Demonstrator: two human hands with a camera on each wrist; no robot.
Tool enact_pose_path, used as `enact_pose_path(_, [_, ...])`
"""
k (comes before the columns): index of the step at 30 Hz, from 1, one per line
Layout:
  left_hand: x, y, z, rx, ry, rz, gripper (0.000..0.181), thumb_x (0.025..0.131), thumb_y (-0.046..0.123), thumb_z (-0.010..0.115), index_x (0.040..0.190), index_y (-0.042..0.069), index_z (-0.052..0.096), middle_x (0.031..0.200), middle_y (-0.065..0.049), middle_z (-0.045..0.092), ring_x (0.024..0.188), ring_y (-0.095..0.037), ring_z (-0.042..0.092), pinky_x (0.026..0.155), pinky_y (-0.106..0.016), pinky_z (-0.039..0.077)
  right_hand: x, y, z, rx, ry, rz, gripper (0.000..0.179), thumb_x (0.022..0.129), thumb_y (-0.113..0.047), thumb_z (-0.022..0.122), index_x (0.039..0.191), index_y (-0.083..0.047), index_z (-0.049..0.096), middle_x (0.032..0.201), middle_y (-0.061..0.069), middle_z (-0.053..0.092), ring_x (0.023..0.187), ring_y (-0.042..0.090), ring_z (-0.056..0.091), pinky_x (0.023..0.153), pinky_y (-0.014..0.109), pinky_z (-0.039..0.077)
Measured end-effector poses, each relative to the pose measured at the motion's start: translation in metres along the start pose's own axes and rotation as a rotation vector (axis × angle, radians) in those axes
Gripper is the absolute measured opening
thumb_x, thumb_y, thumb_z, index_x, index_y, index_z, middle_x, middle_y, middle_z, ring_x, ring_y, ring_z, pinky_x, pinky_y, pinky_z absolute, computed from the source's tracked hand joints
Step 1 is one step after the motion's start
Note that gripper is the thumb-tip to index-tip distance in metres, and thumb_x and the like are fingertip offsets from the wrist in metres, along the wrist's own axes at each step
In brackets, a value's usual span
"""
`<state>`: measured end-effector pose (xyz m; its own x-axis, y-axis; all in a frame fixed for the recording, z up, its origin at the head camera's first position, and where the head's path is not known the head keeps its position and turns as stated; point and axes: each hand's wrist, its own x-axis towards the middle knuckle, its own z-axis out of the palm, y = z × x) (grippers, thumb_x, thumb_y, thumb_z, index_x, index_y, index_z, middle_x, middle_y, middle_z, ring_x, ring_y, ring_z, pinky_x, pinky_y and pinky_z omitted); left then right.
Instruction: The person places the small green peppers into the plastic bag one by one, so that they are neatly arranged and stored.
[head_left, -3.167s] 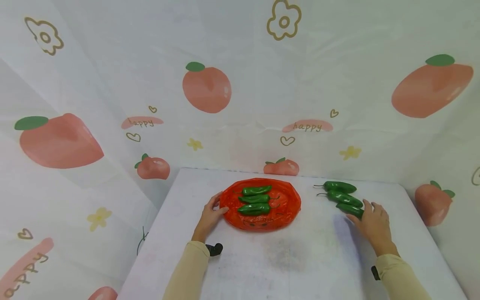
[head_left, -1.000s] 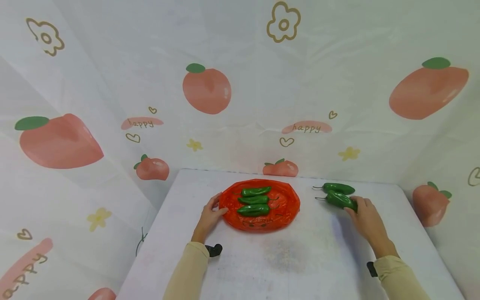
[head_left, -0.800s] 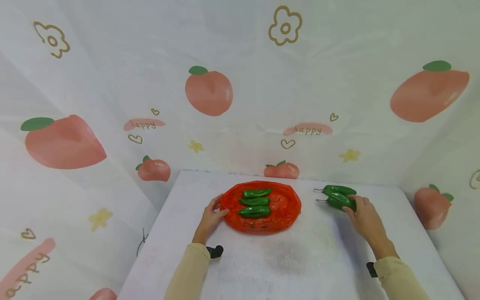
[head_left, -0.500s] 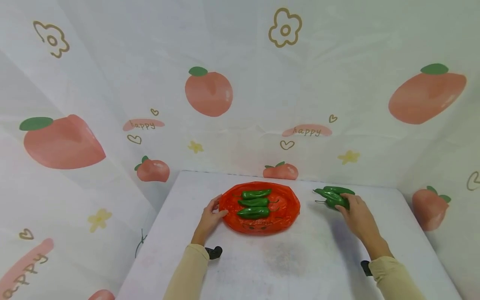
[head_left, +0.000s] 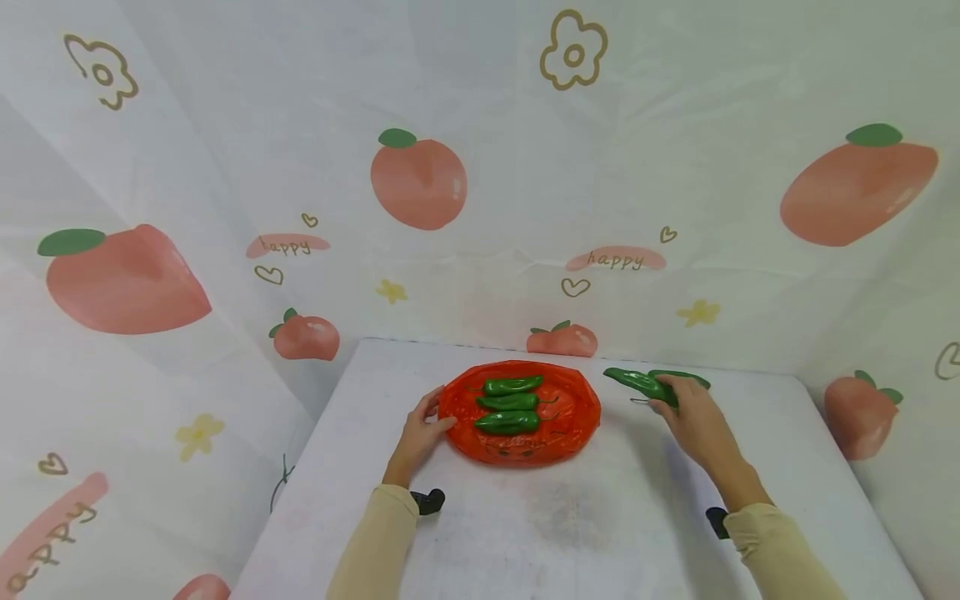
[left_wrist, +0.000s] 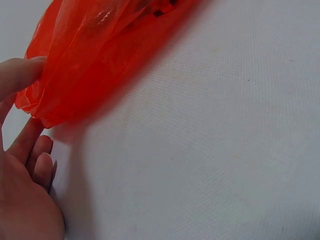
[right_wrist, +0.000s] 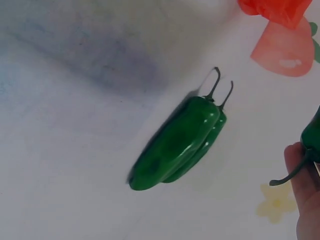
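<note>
In the head view a red plastic bag (head_left: 573,433), spread wide like a shallow dish, bears three green chili peppers (head_left: 510,422) in a row. My left hand (head_left: 417,433) pinches its left rim; in the left wrist view the thumb (left_wrist: 22,75) lies over the thin plastic with fingers below. Raised above the table, a green chili pepper (head_left: 633,381) is held by my right hand (head_left: 697,417), tip pointing left. Under and behind that hand lie more peppers, partly hidden in the head view; the right wrist view shows two peppers (right_wrist: 175,142) side by side on the table.
The white table (head_left: 480,542) carries a greyish stain at its front middle. Behind and beside it hangs a white cloth (head_left: 480,292) printed with peaches and flowers. A dark cord (head_left: 282,483) shows at the table's left edge.
My right hand has taken the nearest pepper on the right, lifted it and carried it left over the other peppers. The left hand stays on the bag's rim.
</note>
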<state>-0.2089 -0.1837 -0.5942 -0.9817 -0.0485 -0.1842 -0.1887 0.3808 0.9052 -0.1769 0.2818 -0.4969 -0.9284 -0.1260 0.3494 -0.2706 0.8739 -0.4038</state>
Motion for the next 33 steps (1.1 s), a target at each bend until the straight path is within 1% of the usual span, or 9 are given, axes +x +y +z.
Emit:
enact_pose_path(4, [0.001,-0.002,0.000,0.003,0.004,-0.006,0.063,0.093,0.029,0.072,0.150,0.036,0.047,0.149,-0.006,0.054,0.136,-0.030,0.046,0.110,-0.058,0.044,0.001,-0.007,0.000,0.000,-0.008,-0.016,0.048,0.091,-0.015,0.076,0.131,0.004,0.058,0.123,0.028,0.063,0.109,0.044,0.061,0.089,0.062,0.052])
enact_pose_path(8, [0.001,-0.004,-0.001,-0.003,0.005,-0.003,0.063,0.094,0.028,0.072,0.151,0.035,0.047,0.150,-0.007,0.054,0.135,-0.031,0.046,0.110,-0.059,0.043,0.002,-0.013,0.000,0.012,-0.029,-0.015,0.047,0.091,-0.018,0.076,0.132,0.000,0.060,0.125,0.027,0.064,0.109,0.043,0.062,0.087,0.061,0.054])
enact_pose_path(10, [0.001,-0.004,-0.001,-0.007,0.008,-0.002,0.063,0.093,0.028,0.072,0.151,0.035,0.047,0.150,-0.007,0.053,0.135,-0.031,0.046,0.111,-0.058,0.042,0.003,-0.016,0.000,0.011,-0.046,-0.015,0.048,0.091,-0.019,0.076,0.132,-0.001,0.061,0.126,0.026,0.064,0.110,0.043,0.062,0.088,0.061,0.055])
enact_pose_path(13, [0.000,-0.004,0.001,0.002,0.008,0.014,0.063,0.094,0.028,0.071,0.152,0.032,0.046,0.151,-0.009,0.053,0.135,-0.032,0.046,0.110,-0.059,0.042,0.004,-0.020,0.001,0.022,-0.062,-0.021,0.047,0.091,-0.019,0.076,0.133,-0.002,0.063,0.126,0.025,0.065,0.111,0.043,0.062,0.090,0.061,0.055])
enact_pose_path(21, [-0.002,-0.001,0.002,-0.001,0.000,-0.003,0.063,0.094,0.028,0.071,0.152,0.035,0.046,0.152,-0.007,0.052,0.138,-0.031,0.045,0.112,-0.059,0.042,0.007,-0.032,0.009,0.025,-0.122,-0.028,0.049,0.092,-0.019,0.074,0.137,-0.004,0.061,0.124,0.020,0.066,0.112,0.038,0.062,0.094,0.058,0.056])
enact_pose_path(24, [-0.003,-0.001,0.002,-0.002,-0.006,0.006,0.063,0.094,0.029,0.070,0.152,0.034,0.045,0.152,-0.008,0.052,0.138,-0.032,0.045,0.112,-0.060,0.042,0.009,-0.038,0.012,0.027,-0.124,-0.046,0.049,0.092,-0.017,0.074,0.137,-0.004,0.061,0.124,0.019,0.066,0.113,0.038,0.062,0.096,0.058,0.055])
enact_pose_path(28, [-0.001,-0.001,0.002,-0.009,-0.008,0.006,0.062,0.094,0.029,0.071,0.151,0.036,0.046,0.151,-0.005,0.053,0.136,-0.030,0.046,0.112,-0.058,0.042,0.011,-0.048,0.014,0.040,-0.121,-0.090,0.049,0.091,-0.015,0.075,0.137,-0.004,0.061,0.125,0.019,0.066,0.114,0.038,0.063,0.097,0.057,0.055])
enact_pose_path(33, [0.002,-0.002,0.001,-0.003,0.004,0.035,0.062,0.094,0.027,0.071,0.151,0.034,0.047,0.150,-0.006,0.055,0.134,-0.028,0.048,0.111,-0.055,0.043,0.015,-0.057,0.019,0.046,-0.137,-0.116,0.050,0.091,-0.013,0.074,0.138,-0.005,0.061,0.128,0.019,0.066,0.117,0.037,0.063,0.098,0.055,0.055])
